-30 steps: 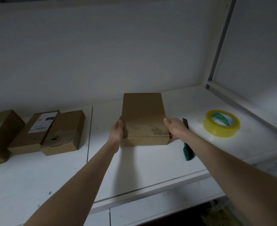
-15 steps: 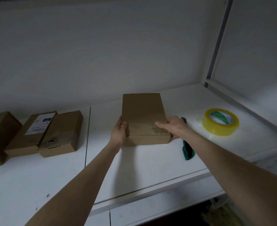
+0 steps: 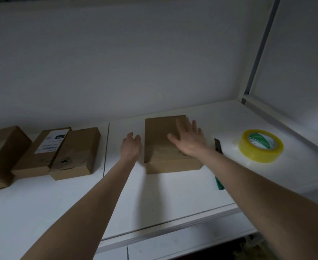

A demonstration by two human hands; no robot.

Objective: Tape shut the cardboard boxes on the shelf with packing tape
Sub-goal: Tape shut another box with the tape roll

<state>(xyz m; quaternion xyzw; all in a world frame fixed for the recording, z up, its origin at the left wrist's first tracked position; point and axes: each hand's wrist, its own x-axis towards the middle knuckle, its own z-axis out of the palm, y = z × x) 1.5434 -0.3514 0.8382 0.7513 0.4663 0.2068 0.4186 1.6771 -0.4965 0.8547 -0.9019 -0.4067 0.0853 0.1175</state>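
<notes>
Cardboard boxes [image 3: 75,152], 3 huddled left of centre box [image 3: 160,147] on white shelf [image 3: 154,203]; matte brown, one w/ label. Left hand [image 3: 131,148] loose, empty, just beside centre box. Right hand [image 3: 189,139] splayed flat over its lid, prob. smoothing it down. Right of centre box: cutter [image 3: 218,146], then glossy yellow tape roll [image 3: 260,146], within reach.

On the shelf [image 3: 173,194], three boxes [image 3: 75,152] lie left of the middle box [image 3: 158,139]; the cutter [image 3: 218,147] lies between it and the tape roll [image 3: 260,145].
</notes>
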